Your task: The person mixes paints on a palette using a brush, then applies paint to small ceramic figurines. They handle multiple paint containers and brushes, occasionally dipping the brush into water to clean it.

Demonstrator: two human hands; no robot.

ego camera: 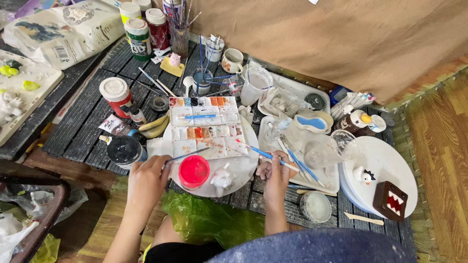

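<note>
From above, the left hand (146,181) is curling closed around a thin brush (187,155), its tip lying over the lower edge of the paint palette (204,125). The right hand (277,171) is pinching a blue-handled brush (265,155) between closed fingers, the bristle end pointing toward the palette's right side. Both hands are resting at the near rim of a round white plate (246,168) that is carrying the palette, a red-filled paint jar (193,171) just beside the left hand and a small white figurine (222,178) between the two hands. A clear plastic cup (336,147) is lying tipped on a tray to the right.
</note>
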